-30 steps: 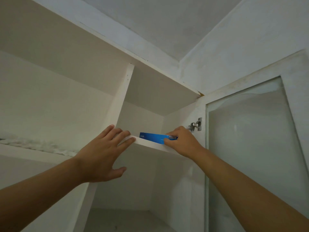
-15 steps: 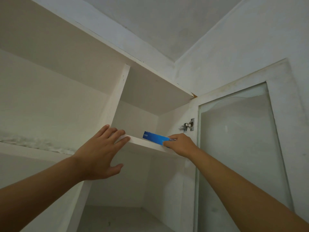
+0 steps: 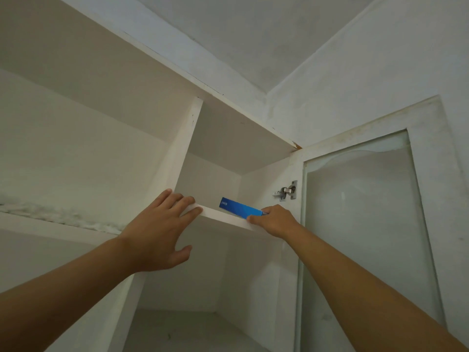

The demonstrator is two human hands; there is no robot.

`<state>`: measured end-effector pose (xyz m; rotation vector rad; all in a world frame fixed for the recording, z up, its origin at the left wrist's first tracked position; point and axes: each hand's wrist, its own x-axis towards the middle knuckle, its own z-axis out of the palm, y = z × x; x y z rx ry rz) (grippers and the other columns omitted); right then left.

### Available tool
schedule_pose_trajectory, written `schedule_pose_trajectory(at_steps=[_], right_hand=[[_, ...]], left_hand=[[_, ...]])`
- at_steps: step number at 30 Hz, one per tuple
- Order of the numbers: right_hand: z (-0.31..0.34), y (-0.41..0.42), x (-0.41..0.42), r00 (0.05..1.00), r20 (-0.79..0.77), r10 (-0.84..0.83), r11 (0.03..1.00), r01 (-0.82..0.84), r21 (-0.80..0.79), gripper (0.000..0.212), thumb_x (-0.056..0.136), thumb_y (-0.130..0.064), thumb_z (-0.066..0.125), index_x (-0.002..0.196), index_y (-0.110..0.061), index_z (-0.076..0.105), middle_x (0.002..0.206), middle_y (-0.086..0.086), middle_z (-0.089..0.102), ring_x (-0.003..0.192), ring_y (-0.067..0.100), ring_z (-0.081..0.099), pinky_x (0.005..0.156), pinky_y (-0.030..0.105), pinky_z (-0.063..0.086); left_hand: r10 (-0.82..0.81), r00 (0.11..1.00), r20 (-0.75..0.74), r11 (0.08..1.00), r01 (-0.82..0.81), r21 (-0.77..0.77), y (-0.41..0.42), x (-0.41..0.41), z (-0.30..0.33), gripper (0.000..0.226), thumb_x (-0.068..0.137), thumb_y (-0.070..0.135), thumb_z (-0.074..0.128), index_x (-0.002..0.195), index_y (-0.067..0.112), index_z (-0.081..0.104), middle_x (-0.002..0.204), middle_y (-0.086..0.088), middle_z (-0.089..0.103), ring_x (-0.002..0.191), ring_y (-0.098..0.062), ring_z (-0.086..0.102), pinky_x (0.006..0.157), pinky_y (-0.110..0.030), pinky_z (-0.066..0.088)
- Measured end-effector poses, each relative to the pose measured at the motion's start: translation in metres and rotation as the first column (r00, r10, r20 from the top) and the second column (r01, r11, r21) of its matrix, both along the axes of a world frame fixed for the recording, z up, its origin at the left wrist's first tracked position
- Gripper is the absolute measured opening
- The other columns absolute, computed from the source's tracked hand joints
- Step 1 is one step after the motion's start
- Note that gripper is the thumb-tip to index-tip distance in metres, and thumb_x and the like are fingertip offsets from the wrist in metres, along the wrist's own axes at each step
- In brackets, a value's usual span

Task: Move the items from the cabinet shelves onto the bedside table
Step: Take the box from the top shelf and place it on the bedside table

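A flat blue box (image 3: 239,207) with white lettering lies on the upper right shelf (image 3: 223,219) of a white cabinet, seen from below. My right hand (image 3: 275,221) is at the box's right end, with the thumb under the shelf edge and the fingers curled over the box. My left hand (image 3: 158,231) rests with straight fingers on the shelf's left front corner, at the vertical divider (image 3: 181,153). The shelf hides the underside of the box.
The cabinet's glass-panelled door (image 3: 360,224) stands open on the right, hung on a metal hinge (image 3: 288,191). A lower shelf (image 3: 193,329) lies below. A rough-edged shelf (image 3: 58,219) runs along the left compartment. Ceiling and wall close in above.
The view has shifted slightly. My right hand has stayed on the blue box's end, and the box has slid a little toward the shelf's front edge. My left hand stays on the shelf corner.
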<state>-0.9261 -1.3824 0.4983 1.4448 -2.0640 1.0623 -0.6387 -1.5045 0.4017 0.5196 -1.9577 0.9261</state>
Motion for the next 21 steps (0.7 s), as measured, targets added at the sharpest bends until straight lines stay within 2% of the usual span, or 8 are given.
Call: schedule_pose_trajectory(at_steps=[3, 5, 9, 12, 15, 19, 21], right_hand=[[-0.006, 0.005, -0.001, 0.999, -0.033, 0.013, 1.000, -0.014, -0.022, 0.054, 0.092, -0.054, 0.070, 0.120, -0.008, 0.072, 0.112, 0.014, 0.073, 0.098, 0.029, 0.070, 0.076, 0.032, 0.045], [-0.013, 0.009, -0.005, 0.999, -0.010, 0.045, 0.995, -0.046, -0.088, 0.061, 0.092, -0.056, 0.070, 0.137, -0.015, 0.066, 0.125, 0.009, 0.071, 0.107, 0.025, 0.069, 0.082, 0.029, 0.047], [-0.023, 0.020, -0.008, 0.997, -0.031, 0.073, 0.984, -0.077, -0.163, 0.066, 0.093, -0.063, 0.065, 0.144, -0.021, 0.063, 0.131, 0.002, 0.071, 0.108, 0.014, 0.066, 0.093, 0.031, 0.052], [-0.028, 0.028, -0.008, 0.996, -0.056, 0.065, 0.984, -0.074, -0.163, 0.067, 0.093, -0.060, 0.068, 0.147, -0.021, 0.060, 0.139, 0.003, 0.067, 0.122, 0.016, 0.064, 0.096, 0.026, 0.045], [-0.032, 0.036, -0.004, 0.995, -0.092, 0.027, 0.980, -0.044, -0.193, 0.069, 0.090, -0.062, 0.071, 0.146, -0.023, 0.061, 0.137, 0.003, 0.067, 0.116, 0.014, 0.065, 0.095, 0.025, 0.046], [-0.042, 0.052, 0.007, 0.983, -0.172, -0.059, 0.976, 0.020, -0.218, 0.069, 0.092, -0.056, 0.072, 0.150, -0.023, 0.056, 0.120, 0.001, 0.056, 0.094, 0.007, 0.060, 0.073, 0.016, 0.044], [-0.050, 0.064, 0.011, 0.976, -0.197, -0.095, 0.970, 0.046, -0.240, 0.073, 0.090, -0.057, 0.073, 0.151, -0.024, 0.052, 0.117, -0.003, 0.052, 0.096, 0.008, 0.058, 0.078, 0.020, 0.047]], left_hand=[[-0.012, 1.000, -0.001, 1.000, 0.012, 0.008, -0.001, 0.000, 0.000, 0.081, 0.084, 0.071, 0.049, 0.149, 0.024, 0.051, 0.149, -0.003, 0.052, 0.137, -0.028, 0.048, 0.124, -0.054, 0.031], [-0.022, 1.000, -0.001, 1.000, 0.022, 0.009, -0.002, 0.000, 0.000, 0.081, 0.083, 0.071, 0.051, 0.149, 0.024, 0.051, 0.148, -0.004, 0.053, 0.136, -0.028, 0.049, 0.123, -0.054, 0.033], [-0.020, 1.000, -0.001, 1.000, 0.020, -0.019, -0.003, 0.000, -0.001, 0.080, 0.081, 0.069, 0.054, 0.145, 0.021, 0.055, 0.144, -0.005, 0.056, 0.132, -0.029, 0.052, 0.122, -0.054, 0.034], [-0.021, 1.000, 0.006, 1.000, 0.022, -0.021, -0.004, 0.000, -0.001, 0.080, 0.081, 0.068, 0.054, 0.145, 0.020, 0.056, 0.143, -0.006, 0.056, 0.132, -0.029, 0.052, 0.123, -0.054, 0.032], [-0.034, 0.999, 0.014, 0.999, 0.034, -0.001, -0.005, 0.001, 0.000, 0.081, 0.082, 0.069, 0.050, 0.147, 0.020, 0.054, 0.146, -0.006, 0.054, 0.135, -0.029, 0.049, 0.124, -0.054, 0.030], [-0.064, 0.998, 0.011, 0.998, 0.064, 0.013, -0.006, 0.001, 0.000, 0.081, 0.084, 0.071, 0.046, 0.147, 0.020, 0.054, 0.145, -0.006, 0.054, 0.134, -0.028, 0.047, 0.127, -0.050, 0.022], [-0.108, 0.994, -0.004, 0.994, 0.108, 0.031, -0.005, 0.001, -0.001, 0.080, 0.085, 0.072, 0.044, 0.145, 0.021, 0.056, 0.146, -0.007, 0.054, 0.136, -0.028, 0.045, 0.127, -0.047, 0.018]])
